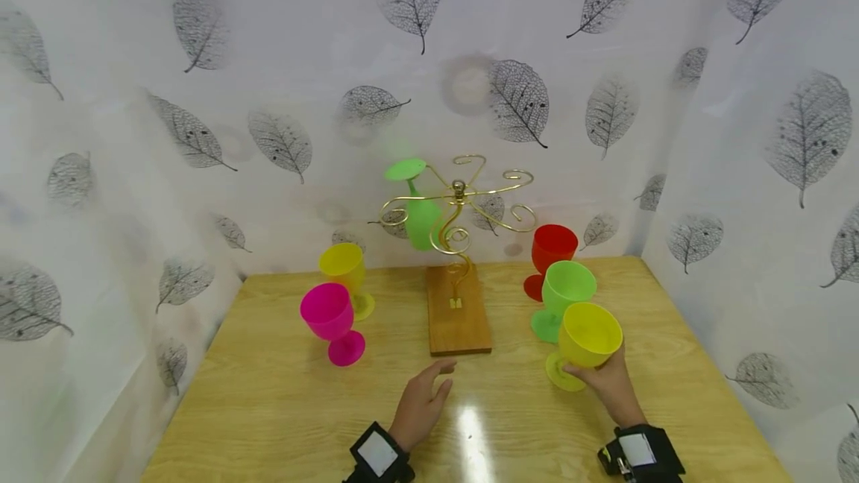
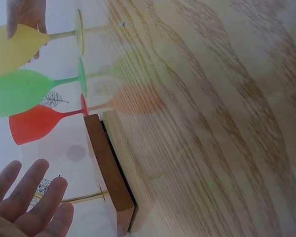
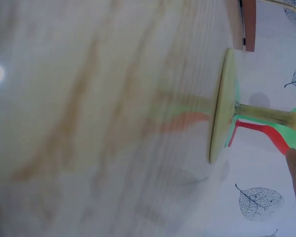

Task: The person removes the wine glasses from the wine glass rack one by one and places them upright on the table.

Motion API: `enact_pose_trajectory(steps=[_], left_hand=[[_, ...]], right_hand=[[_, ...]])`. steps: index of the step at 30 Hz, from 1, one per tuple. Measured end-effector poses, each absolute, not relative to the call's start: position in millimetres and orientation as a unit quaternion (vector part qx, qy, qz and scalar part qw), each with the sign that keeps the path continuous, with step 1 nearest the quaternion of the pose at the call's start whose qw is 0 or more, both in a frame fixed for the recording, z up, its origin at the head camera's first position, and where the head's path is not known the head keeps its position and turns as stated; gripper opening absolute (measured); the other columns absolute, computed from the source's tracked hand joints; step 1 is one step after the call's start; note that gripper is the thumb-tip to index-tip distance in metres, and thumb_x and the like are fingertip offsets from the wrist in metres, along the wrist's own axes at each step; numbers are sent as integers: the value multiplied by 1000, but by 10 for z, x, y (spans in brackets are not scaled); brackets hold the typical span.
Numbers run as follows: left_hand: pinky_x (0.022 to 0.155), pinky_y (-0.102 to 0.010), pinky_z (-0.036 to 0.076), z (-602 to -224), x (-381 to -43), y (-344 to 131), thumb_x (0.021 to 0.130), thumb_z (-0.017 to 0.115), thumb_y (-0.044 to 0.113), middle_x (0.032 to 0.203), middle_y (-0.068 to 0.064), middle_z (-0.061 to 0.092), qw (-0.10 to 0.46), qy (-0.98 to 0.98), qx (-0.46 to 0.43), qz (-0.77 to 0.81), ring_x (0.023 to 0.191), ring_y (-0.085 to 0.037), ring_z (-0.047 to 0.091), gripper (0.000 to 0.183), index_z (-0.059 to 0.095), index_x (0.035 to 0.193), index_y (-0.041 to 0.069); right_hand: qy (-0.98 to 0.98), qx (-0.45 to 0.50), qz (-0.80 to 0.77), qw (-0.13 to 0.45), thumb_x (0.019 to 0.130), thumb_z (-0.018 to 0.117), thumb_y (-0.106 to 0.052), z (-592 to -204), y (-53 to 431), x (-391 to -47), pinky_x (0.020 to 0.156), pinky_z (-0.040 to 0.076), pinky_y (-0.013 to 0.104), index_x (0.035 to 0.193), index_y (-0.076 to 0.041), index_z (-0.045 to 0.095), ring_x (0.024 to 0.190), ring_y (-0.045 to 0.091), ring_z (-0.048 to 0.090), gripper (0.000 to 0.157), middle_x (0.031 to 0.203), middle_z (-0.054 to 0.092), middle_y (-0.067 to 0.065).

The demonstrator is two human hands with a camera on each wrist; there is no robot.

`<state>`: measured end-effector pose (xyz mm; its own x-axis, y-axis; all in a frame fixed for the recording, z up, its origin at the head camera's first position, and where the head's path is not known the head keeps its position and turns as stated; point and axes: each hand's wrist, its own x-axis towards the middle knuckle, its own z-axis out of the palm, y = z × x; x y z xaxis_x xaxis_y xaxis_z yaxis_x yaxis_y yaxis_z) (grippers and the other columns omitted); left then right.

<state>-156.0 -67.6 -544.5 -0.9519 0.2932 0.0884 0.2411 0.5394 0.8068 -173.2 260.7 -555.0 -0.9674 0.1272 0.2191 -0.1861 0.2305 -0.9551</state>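
Note:
My right hand (image 1: 609, 379) grips the bowl of a yellow plastic goblet (image 1: 590, 335) at the right of the table, its round foot (image 3: 223, 106) down at the tabletop. Just behind that goblet stands a green goblet (image 1: 567, 285), and behind it a red goblet (image 1: 554, 246), both upright. My left hand (image 1: 421, 402) is over the table in front of the rack's wooden base (image 1: 459, 319), holding nothing; its fingers (image 2: 44, 197) are loosely extended and parted. From the gold wire rack (image 1: 459, 192), a second green goblet (image 1: 421, 221) hangs upside down on the left side.
Left of the rack, a pink goblet (image 1: 329, 311) and another yellow goblet (image 1: 344, 265) stand upright on the wooden table (image 1: 282, 408). White curtains (image 1: 302, 43) printed with grey leaves enclose the back and both sides.

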Motion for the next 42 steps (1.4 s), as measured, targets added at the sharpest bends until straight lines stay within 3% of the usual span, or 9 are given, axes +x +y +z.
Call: enact_pose_trajectory(steps=[3,6,10,17,22,29,36,39,42], left_hand=[[96,-49,47,-5435,-1566,-680,96,51,12,121,-11,63,21,882,150,447,116,-29,57,33,54,128,6],[96,-49,47,-5421,-1582,-694,96,52,12,122,-9,63,7,887,147,437,117,-28,57,34,53,129,8],[97,-47,47,-5388,-1611,-736,95,53,14,125,-7,61,-10,895,142,422,118,-27,56,35,53,130,10],[98,-48,46,-5223,-1696,-901,93,57,13,130,-12,57,-57,909,105,400,121,-31,54,38,52,130,7],[100,-47,46,-4996,-1831,-1029,91,60,10,133,-16,55,-118,910,91,386,123,-32,53,42,50,132,4],[99,-48,46,-4366,-2020,-1274,91,58,5,131,-20,56,-232,889,56,390,121,-34,54,40,52,129,-3],[103,-47,44,-3621,-2426,-1536,90,57,1,133,-21,55,-392,855,77,330,123,-34,52,41,51,131,-4],[109,-45,38,-3444,-2734,-1600,90,58,2,137,-21,50,-406,870,117,256,129,-34,47,44,48,133,-5],[113,-44,32,-3423,-3103,-1646,90,59,6,141,-22,45,-375,898,159,165,133,-33,40,50,44,136,-6]], right_hand=[[-770,2,623,138,72,73,11,-5456,2615,-1698,94,31,1,149,-22,4,117,-9,37,109,132,34,-17],[-762,-10,627,160,75,69,13,-5293,2617,-1673,103,25,0,150,-28,-5,127,-8,30,113,146,27,-7],[-755,-2,613,234,70,67,22,-5042,2593,-1659,114,19,10,150,-24,1,140,2,22,113,156,19,8],[-758,103,549,337,57,72,27,-4679,2453,-1622,116,19,14,148,-5,16,142,10,23,111,154,25,7],[-811,191,466,298,54,82,13,-4557,2246,-1615,112,21,8,142,1,33,142,6,24,102,152,32,11],[-851,316,371,194,71,81,-12,-4612,1864,-1596,111,19,7,135,-11,49,142,9,27,72,147,43,6],[-837,355,377,179,73,78,-8,-4753,1704,-1558,109,22,5,126,-17,57,137,8,37,58,138,53,5],[-833,348,386,191,71,79,-7,-4808,1692,-1529,107,24,5,123,-16,60,135,6,39,56,136,55,3],[-831,345,389,198,70,80,-8,-4853,1680,-1500,108,24,5,123,-15,60,135,6,39,56,135,56,4]])
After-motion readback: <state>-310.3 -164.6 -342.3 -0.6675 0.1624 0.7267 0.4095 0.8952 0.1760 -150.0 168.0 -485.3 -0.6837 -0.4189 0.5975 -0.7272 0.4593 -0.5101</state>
